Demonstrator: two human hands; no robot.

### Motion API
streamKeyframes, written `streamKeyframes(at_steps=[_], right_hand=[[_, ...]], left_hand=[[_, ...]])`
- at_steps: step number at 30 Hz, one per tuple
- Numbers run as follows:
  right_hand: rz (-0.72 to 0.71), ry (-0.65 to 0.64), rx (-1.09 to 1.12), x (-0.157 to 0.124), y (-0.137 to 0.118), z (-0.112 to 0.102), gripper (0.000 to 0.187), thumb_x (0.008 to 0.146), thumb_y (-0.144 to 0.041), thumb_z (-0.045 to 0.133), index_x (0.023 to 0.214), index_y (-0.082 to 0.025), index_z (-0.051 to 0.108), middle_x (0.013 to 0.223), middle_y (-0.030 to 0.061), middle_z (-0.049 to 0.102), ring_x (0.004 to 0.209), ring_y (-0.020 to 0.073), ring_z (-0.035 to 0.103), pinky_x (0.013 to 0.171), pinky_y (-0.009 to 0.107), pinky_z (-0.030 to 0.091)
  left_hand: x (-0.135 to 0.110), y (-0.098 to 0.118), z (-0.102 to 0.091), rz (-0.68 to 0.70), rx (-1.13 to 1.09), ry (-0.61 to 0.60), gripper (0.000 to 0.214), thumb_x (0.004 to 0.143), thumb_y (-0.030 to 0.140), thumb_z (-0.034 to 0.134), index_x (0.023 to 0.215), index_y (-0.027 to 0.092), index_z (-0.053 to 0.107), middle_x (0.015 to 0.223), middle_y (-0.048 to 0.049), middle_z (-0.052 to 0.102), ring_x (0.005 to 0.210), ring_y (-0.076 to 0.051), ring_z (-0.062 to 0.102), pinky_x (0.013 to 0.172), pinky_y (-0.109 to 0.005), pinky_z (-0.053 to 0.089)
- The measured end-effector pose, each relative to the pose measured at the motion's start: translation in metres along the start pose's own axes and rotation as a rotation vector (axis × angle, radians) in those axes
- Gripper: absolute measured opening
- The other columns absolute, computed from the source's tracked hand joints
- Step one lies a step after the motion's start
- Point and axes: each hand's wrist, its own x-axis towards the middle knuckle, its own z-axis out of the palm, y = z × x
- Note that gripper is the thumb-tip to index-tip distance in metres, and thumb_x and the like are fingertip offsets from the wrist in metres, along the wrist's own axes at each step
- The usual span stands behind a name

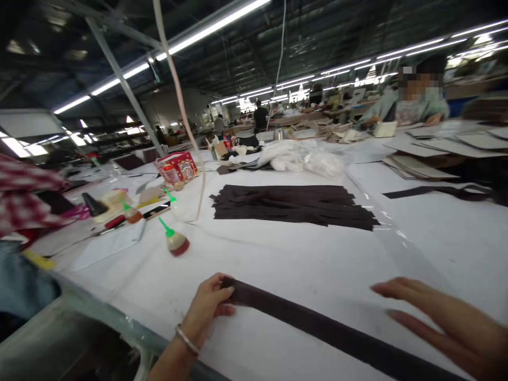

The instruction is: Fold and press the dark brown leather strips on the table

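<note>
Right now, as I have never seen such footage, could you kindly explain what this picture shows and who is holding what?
There is no machine: a camera worn on a person's head looks down at their own bare hands. The left hand pinches the end of a long dark brown strip lying on the white-covered table. The right hand is open and blurred, close beside the strip. Further off lie a pile of dark brown strips and a small green-nozzled bottle.

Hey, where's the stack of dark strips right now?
Head view: the stack of dark strips lies mid-table, beyond the long strip held in the left hand, right of the green-capped bottle and in front of the plastic bags.
</note>
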Motion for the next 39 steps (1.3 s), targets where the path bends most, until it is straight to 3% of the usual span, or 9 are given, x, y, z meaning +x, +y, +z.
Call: streamKeyframes(at_steps=[3, 6, 10, 14, 17, 20, 23, 28, 39], right_hand=[[-0.174, -0.137, 0.029, 0.042, -0.072, 0.050, 0.038, 0.092, -0.041, 0.047, 0.125, -0.026, 0.057, 0.128, 0.0092, 0.055, 0.116, 0.0276, 0.051, 0.100, 0.044, 0.039], [-0.207, -0.269, 0.018, 0.080, -0.139, 0.097, 0.039, 0.090, -0.026, 0.051, 0.128, -0.019, 0.054, 0.123, 0.0105, 0.058, 0.110, 0.0258, 0.052, 0.096, 0.043, 0.038], [-0.152, -0.297, -0.009, 0.106, -0.181, 0.139, 0.022, 0.084, -0.014, 0.053, 0.103, -0.020, 0.064, 0.100, 0.0049, 0.065, 0.098, 0.0246, 0.055, 0.085, 0.041, 0.036], [-0.149, -0.274, -0.005, 0.108, -0.183, 0.154, 0.020, 0.081, -0.008, 0.052, 0.091, -0.020, 0.063, 0.092, 0.0026, 0.065, 0.093, 0.0229, 0.054, 0.081, 0.038, 0.031], [-0.155, -0.259, 0.006, 0.109, -0.181, 0.159, 0.021, 0.080, -0.008, 0.053, 0.093, -0.022, 0.063, 0.094, 0.0024, 0.064, 0.094, 0.0222, 0.052, 0.080, 0.036, 0.029], [-0.166, -0.272, -0.010, 0.113, -0.183, 0.162, 0.021, 0.081, -0.009, 0.054, 0.095, -0.022, 0.063, 0.096, 0.0021, 0.063, 0.094, 0.0226, 0.051, 0.079, 0.035, 0.028], [-0.175, -0.293, -0.017, 0.119, -0.185, 0.165, 0.021, 0.083, -0.008, 0.053, 0.096, -0.022, 0.062, 0.097, 0.0021, 0.063, 0.094, 0.0226, 0.051, 0.078, 0.035, 0.029], [-0.178, -0.281, -0.031, 0.120, -0.188, 0.171, 0.025, 0.085, -0.005, 0.050, 0.099, -0.021, 0.062, 0.100, 0.0041, 0.062, 0.096, 0.0232, 0.050, 0.081, 0.036, 0.030], [-0.186, -0.225, 0.021, 0.114, -0.183, 0.179, 0.034, 0.086, -0.002, 0.045, 0.104, -0.023, 0.066, 0.100, 0.0055, 0.061, 0.095, 0.0217, 0.052, 0.085, 0.035, 0.037]], left_hand=[[-0.004, -0.004, 0.001, 0.018, 0.001, -0.015, 0.037, 0.057, 0.036, 0.077, 0.082, 0.013, 0.061, 0.075, -0.0065, 0.067, 0.063, -0.017, 0.064, 0.047, -0.021, 0.048], [-0.006, -0.009, -0.001, 0.054, 0.021, -0.032, 0.035, 0.061, 0.038, 0.071, 0.084, 0.014, 0.059, 0.074, -0.0062, 0.067, 0.062, -0.016, 0.063, 0.047, -0.021, 0.047], [-0.004, -0.014, -0.010, 0.119, 0.086, -0.033, 0.028, 0.066, 0.034, 0.065, 0.086, 0.015, 0.058, 0.072, -0.0053, 0.066, 0.067, -0.019, 0.064, 0.046, -0.022, 0.046], [-0.004, -0.020, -0.025, 0.234, 0.220, 0.122, 0.033, 0.070, 0.026, 0.062, 0.102, 0.017, 0.058, 0.087, -0.0057, 0.065, 0.074, -0.019, 0.059, 0.049, -0.024, 0.047], [-0.008, -0.026, -0.036, 0.511, 0.539, 0.304, 0.032, 0.081, 0.021, 0.054, 0.113, 0.020, 0.057, 0.108, -0.0082, 0.062, 0.087, -0.020, 0.059, 0.071, -0.034, 0.053], [-0.013, -0.032, -0.041, 0.872, 0.900, 0.174, 0.030, 0.089, 0.013, 0.043, 0.114, 0.021, 0.058, 0.110, -0.0083, 0.063, 0.099, -0.022, 0.057, 0.085, -0.041, 0.053], [-0.015, -0.036, -0.042, 1.061, 1.148, -0.002, 0.034, 0.091, 0.009, 0.041, 0.119, 0.018, 0.057, 0.111, -0.0089, 0.065, 0.099, -0.023, 0.058, 0.086, -0.041, 0.054], [-0.011, -0.040, -0.049, 1.085, 1.322, 0.033, 0.033, 0.089, 0.008, 0.045, 0.120, 0.011, 0.056, 0.121, -0.0107, 0.063, 0.106, -0.025, 0.057, 0.090, -0.043, 0.054], [-0.006, -0.029, -0.066, 1.086, 1.389, -0.048, 0.031, 0.089, 0.012, 0.048, 0.119, 0.012, 0.056, 0.123, -0.0100, 0.062, 0.106, -0.025, 0.058, 0.089, -0.043, 0.054]])
